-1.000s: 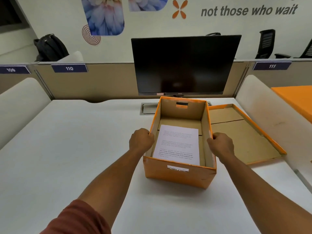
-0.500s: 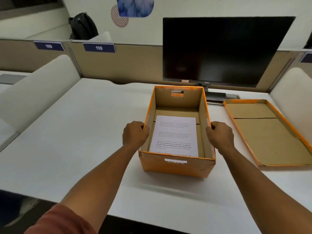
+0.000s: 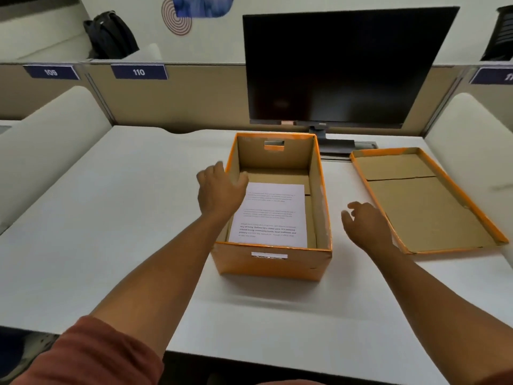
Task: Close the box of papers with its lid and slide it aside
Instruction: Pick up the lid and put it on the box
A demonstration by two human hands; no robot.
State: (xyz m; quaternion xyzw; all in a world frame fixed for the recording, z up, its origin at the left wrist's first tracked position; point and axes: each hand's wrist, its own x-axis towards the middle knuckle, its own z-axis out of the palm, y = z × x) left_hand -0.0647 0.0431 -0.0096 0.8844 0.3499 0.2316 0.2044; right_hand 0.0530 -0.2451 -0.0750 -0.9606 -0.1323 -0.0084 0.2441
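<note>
Over box [image 3: 273, 262] rim, left hand [image 3: 219, 190] blurred, grip apart, right hand [image 3: 363, 226] apart, empty.

Head view: close, looking forward-down over desk [image 3: 111, 218].

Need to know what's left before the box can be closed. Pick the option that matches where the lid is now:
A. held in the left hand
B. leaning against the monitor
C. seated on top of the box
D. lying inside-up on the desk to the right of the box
D: the orange lid lies flat on the white desk, brown inside facing up, right of the open orange box; neither hand holds it.
</note>
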